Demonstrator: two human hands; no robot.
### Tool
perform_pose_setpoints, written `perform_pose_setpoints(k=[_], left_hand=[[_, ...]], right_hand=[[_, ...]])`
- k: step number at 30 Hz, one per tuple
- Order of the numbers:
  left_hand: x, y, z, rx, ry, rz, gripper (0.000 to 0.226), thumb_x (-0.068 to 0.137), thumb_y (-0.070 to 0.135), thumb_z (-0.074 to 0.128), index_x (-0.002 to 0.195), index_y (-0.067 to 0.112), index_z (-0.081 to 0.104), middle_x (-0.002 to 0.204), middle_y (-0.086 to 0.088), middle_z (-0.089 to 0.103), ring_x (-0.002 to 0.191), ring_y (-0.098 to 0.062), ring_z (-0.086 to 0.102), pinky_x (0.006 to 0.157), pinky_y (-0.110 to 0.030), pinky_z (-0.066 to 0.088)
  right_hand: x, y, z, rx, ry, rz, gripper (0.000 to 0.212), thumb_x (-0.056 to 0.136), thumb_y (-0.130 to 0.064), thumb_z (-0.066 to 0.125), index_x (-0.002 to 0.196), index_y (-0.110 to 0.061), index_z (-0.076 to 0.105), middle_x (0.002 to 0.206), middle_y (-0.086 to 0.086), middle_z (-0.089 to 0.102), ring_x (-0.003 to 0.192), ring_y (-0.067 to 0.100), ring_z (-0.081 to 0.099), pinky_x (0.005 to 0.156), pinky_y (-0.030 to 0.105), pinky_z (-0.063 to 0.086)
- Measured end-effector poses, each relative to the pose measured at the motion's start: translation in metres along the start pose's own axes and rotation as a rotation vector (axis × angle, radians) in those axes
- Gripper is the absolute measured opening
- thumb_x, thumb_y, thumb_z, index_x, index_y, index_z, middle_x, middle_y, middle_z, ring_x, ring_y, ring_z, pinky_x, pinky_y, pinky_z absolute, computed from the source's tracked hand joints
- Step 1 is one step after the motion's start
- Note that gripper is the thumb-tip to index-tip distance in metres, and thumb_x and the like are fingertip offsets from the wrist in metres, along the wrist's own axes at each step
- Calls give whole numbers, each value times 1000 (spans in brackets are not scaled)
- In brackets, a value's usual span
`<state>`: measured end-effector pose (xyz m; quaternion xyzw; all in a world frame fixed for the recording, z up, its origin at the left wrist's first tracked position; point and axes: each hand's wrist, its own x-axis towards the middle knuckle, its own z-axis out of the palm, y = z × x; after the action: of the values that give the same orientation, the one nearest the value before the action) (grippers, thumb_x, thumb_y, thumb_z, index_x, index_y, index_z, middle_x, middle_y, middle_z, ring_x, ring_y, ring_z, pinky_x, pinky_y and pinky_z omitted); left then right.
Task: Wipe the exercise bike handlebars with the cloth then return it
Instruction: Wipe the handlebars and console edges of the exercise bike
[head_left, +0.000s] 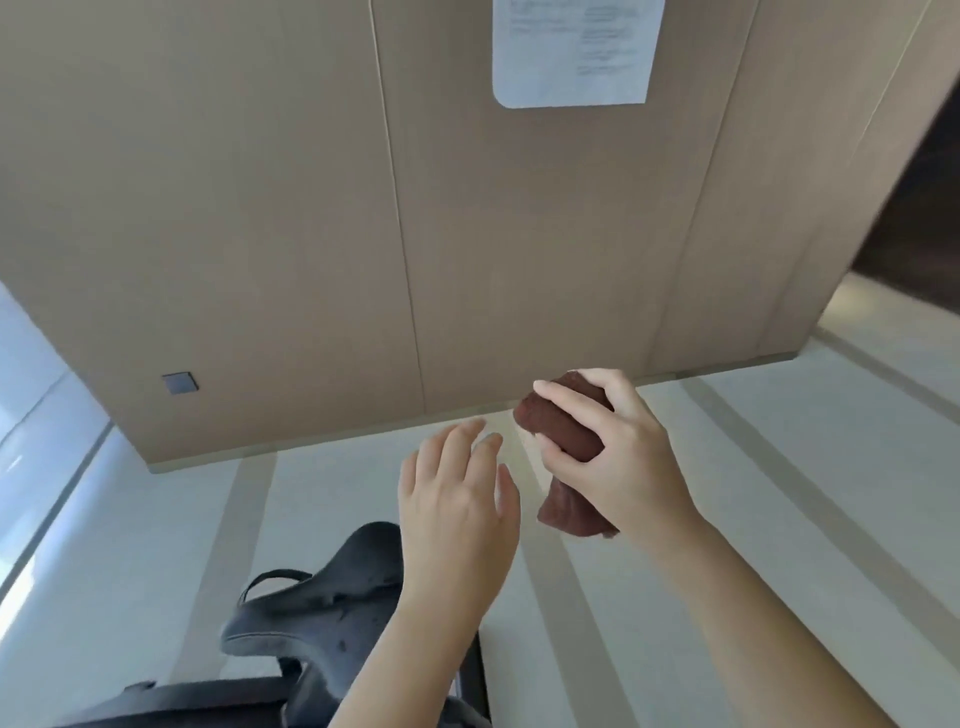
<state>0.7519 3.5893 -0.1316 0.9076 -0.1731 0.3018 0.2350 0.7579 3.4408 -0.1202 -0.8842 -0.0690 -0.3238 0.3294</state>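
Observation:
My right hand (615, 457) is shut on a dark reddish-brown cloth (558, 426), held bunched in the air at centre right; a loose end hangs below the hand. Just left of it my left hand (457, 499) is open, fingers spread, close to the cloth but apart from it. Below my left forearm lies a black part of the exercise bike (317, 597), a curved padded piece with a loop, at the bottom of the view. More black frame (171, 701) runs along the lower left edge. My forearm hides part of the bike.
A tan panelled wall (311, 234) fills the upper view, with a white paper sheet (574, 49) pinned high up and a small grey socket (180, 383) low on the left. Pale striped floor (753, 519) spreads to the right. A dark opening (919, 234) lies far right.

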Motion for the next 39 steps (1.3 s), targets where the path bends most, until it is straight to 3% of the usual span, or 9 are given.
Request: perform_pose_setpoints(k=[8,17,23,27,34,39], left_hand=[[59,131,110,-109,-25,84,23,67,2,73,89,4,69,99,-11,69,87,-31,64,75,-38,48],[115,145,173,-106,12,76,23,79,15,51,90,5,68,99,-9,68,90,-30,62,76,-38,46],[167,100,219,-91,31,-14,30,79,24,47,92,6,68,101,-7,68,93,-29,61,81,-37,43],[219,43,250,-57,46,-67,28,78,23,50,92,7,68,102,-7,68,95,-29,61,83,-36,42],[309,-71,257,34,157,-246,32,80,26,46,95,8,67,105,-6,67,97,-28,60,86,-34,38],[334,-135,251,145,241,-362,23,75,17,59,94,8,67,104,-6,67,96,-28,60,86,-32,38]], right_hand=[[37,143,-106,-13,76,91,42,73,-16,72,113,-27,65,110,-4,55,98,10,55,86,20,44],[79,216,-103,99,90,134,41,73,-15,72,112,-27,65,108,-6,54,99,-4,50,86,6,37],[144,253,-51,156,-1,107,40,73,-23,68,112,-29,65,109,-9,54,100,-4,51,86,6,38],[210,271,14,195,-56,86,41,74,-16,71,112,-30,65,110,-8,54,100,-6,50,86,5,36],[341,240,142,310,-178,-103,39,73,-22,66,112,-28,65,109,-6,55,99,-4,51,87,7,37],[389,220,214,450,-238,-158,40,73,-23,67,111,-33,64,109,-8,56,99,-6,52,85,3,36]])
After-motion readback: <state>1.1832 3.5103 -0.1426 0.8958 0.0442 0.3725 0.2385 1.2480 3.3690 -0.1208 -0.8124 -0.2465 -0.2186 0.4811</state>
